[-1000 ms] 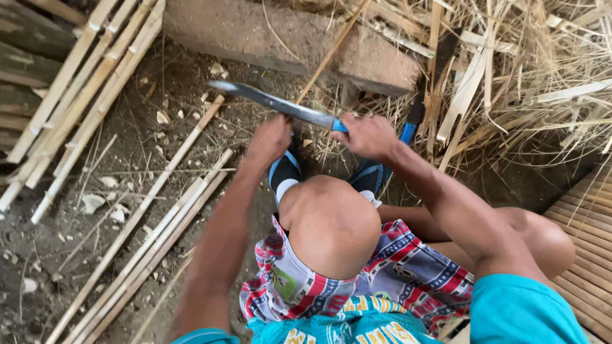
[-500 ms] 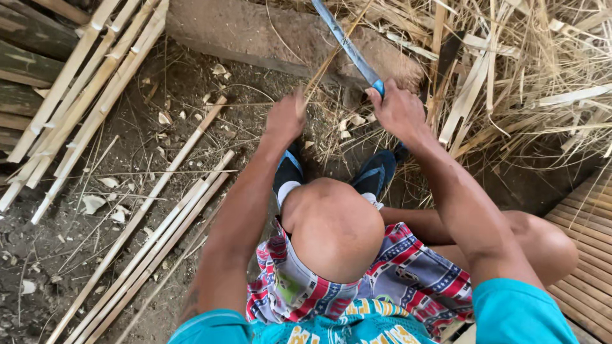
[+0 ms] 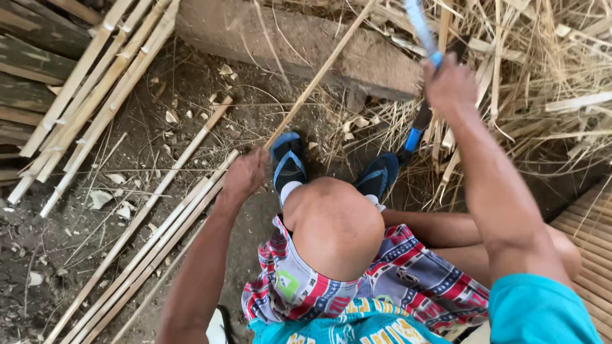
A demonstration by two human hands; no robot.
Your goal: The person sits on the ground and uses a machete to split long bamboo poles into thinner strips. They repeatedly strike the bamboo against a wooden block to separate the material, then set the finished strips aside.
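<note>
My left hand (image 3: 243, 175) grips the lower end of a thin bamboo strip (image 3: 319, 73) that slants up and to the right across a concrete block (image 3: 299, 41). My right hand (image 3: 449, 83) is raised at the upper right, closed on the blue handle of a long knife (image 3: 421, 28) whose blade points up out of the frame. The knife is well apart from the strip. My bent knees and blue sandals (image 3: 288, 162) are below, between the two hands.
Several split bamboo strips (image 3: 146, 242) lie on the dirt at the left, with more stacked (image 3: 95, 83) at the upper left. A heap of dry shavings and scraps (image 3: 542, 76) fills the upper right. A second blue-handled tool (image 3: 417, 130) stands by the right sandal. A woven mat (image 3: 590, 248) lies at the right edge.
My right hand has swung the knife from lying across the strip up and to the right. My left hand has drawn back down and left along the bamboo strip.
</note>
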